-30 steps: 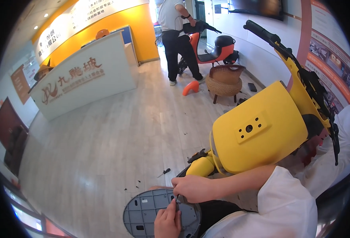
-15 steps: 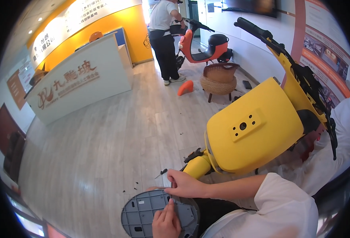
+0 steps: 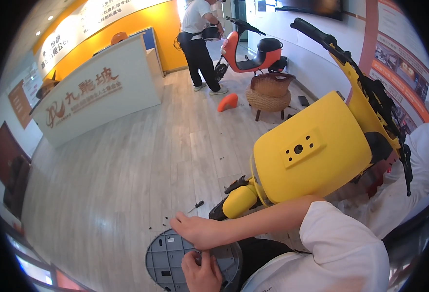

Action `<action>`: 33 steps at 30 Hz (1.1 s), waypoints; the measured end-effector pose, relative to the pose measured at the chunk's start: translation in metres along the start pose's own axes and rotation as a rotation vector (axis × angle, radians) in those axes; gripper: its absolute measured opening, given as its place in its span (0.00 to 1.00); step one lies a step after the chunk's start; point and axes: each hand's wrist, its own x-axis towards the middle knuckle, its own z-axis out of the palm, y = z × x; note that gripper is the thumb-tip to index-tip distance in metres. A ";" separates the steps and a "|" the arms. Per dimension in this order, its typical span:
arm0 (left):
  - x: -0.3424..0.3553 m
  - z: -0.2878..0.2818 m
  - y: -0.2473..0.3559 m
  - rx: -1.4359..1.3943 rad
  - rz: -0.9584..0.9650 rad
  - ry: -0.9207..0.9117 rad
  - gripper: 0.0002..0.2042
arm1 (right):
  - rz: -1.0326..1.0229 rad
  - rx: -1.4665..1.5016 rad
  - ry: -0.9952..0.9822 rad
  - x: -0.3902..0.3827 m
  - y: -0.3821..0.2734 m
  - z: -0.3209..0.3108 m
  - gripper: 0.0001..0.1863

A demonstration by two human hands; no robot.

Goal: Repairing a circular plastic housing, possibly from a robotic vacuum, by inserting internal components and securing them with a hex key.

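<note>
A grey oval plastic panel (image 3: 163, 260) with a ribbed underside lies low in front of me, by my black trouser leg. Over it my left hand (image 3: 202, 271) is closed, thumb and fingers bent together around something small and dark that I cannot make out. My right hand (image 3: 197, 230) crosses above the panel's far edge, its fingers bent down to the left and their tips hidden. Just beyond that hand, a screwdriver (image 3: 196, 207) with a black handle rests on the floor. A few small dark screws (image 3: 165, 221) lie on the floor near the right fingers.
A yellow scooter body (image 3: 311, 151) with its front wheel (image 3: 218, 210) stands close on the right. Farther off are a wicker stool (image 3: 269, 97), an orange curved part (image 3: 228, 102), a red scooter (image 3: 253, 61) with a person (image 3: 198, 44) beside it, and a white counter (image 3: 102, 92).
My right hand has moved left across the panel toward the screws. The left fingers, stretched out before, have bent closed. The person by the red scooter has shifted stance.
</note>
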 end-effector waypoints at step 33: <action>-0.056 -0.008 -0.035 0.050 -0.247 0.219 0.64 | -0.185 -0.409 0.323 -0.037 -0.045 0.060 0.20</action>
